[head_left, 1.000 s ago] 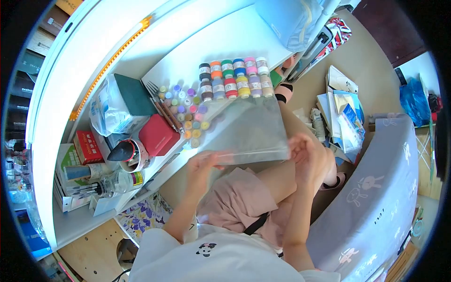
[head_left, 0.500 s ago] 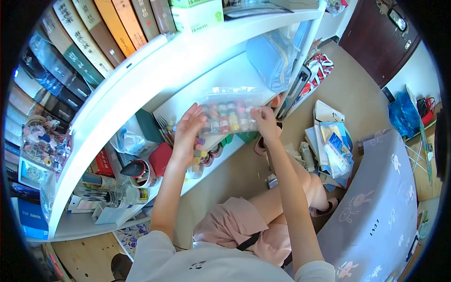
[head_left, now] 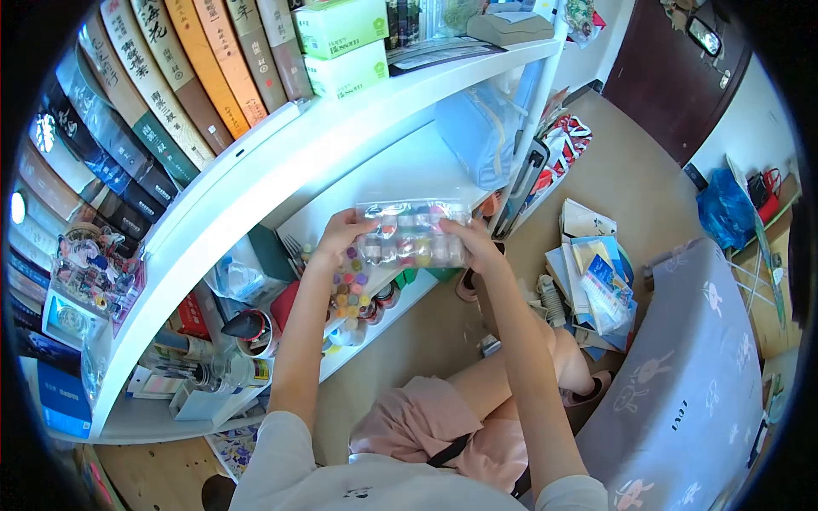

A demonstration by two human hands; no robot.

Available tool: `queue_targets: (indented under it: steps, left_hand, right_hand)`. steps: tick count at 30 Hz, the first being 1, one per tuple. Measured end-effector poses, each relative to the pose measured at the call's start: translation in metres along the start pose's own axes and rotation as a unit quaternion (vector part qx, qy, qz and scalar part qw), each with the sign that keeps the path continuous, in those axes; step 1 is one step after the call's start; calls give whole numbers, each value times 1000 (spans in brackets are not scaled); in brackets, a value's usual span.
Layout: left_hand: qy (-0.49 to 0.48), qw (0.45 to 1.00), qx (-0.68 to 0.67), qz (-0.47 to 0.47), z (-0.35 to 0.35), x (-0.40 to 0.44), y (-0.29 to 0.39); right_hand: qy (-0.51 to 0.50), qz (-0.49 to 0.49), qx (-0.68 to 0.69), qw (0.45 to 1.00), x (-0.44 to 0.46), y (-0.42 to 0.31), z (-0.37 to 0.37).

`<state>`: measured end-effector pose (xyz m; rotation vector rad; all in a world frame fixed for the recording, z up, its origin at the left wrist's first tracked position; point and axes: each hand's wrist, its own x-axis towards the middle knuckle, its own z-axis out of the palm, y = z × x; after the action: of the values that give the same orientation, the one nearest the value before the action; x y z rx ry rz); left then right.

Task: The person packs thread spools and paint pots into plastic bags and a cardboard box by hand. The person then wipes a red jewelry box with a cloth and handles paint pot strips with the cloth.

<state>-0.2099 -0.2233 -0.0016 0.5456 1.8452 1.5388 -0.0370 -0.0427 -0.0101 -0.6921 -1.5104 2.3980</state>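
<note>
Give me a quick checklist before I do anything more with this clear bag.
1. Left hand gripping the clear bag: ok.
2. Right hand gripping it too: ok.
3. Bottles visible through the plastic: ok.
4. Bottles inside the bag, not just behind it: cannot tell.
5. Bag's mouth open: cannot tell.
6. Small round pots all gathered in the bag: not ok, several sit outside.
</note>
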Motion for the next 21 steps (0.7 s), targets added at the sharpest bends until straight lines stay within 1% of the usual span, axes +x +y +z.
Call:
queue_targets:
  steps: [1,2,4,5,6,8,9,10,11,12,13,14,16,18,20,21]
  left_hand:
    - [-7,1000,-5,17,3,-4,9]
    - [-10,1000,-4,14,9,-8,17]
    - [6,995,-55,78,25,-16,36]
    - [0,990,-112,86,33,-19,44]
    - [-2,990,-111,84,40,-21,49]
    - [-22,974,-188,124,51,-25,58]
    - [-12,972,-187,143,56,-30,63]
    - [-16,972,-186,141,59,-31,65]
    - [-4,967,-187,170,61,-32,65]
    - [7,961,-189,200,64,-35,67]
    - [28,957,-184,224,69,-41,70]
    - [25,957,-184,221,72,-46,72]
    - [50,947,-191,252,79,-57,73]
    - [44,948,-192,249,86,-71,77]
    - [27,949,-229,216,90,-80,75]
    - [1,947,-241,211,88,-80,71]
  right_hand:
    - [-9,-14,29,999,-3,-1,-2]
    - [-6,-12,31,999,-7,-1,-5]
    - [-30,-35,90,995,-17,-3,-9]
    - [-25,-67,113,991,-25,-6,-5]
    - [-22,-66,114,991,-28,-8,-5]
    - [11,-103,141,985,-33,-9,-5]
    - [15,-103,144,984,-38,-11,-4]
    - [23,-141,146,979,-43,-15,-2]
    - [32,-179,148,972,-47,-17,-3]
    - [35,-178,150,972,-49,-15,-5]
    - [72,-204,117,969,-52,-13,-9]
    - [108,-230,83,964,-54,-11,-12]
    - [112,-234,97,961,-72,-18,-8]
    - [116,-240,111,957,-92,-28,-5]
    - [80,-171,171,967,-111,-36,-5]
    - [85,-170,172,967,-120,-39,-4]
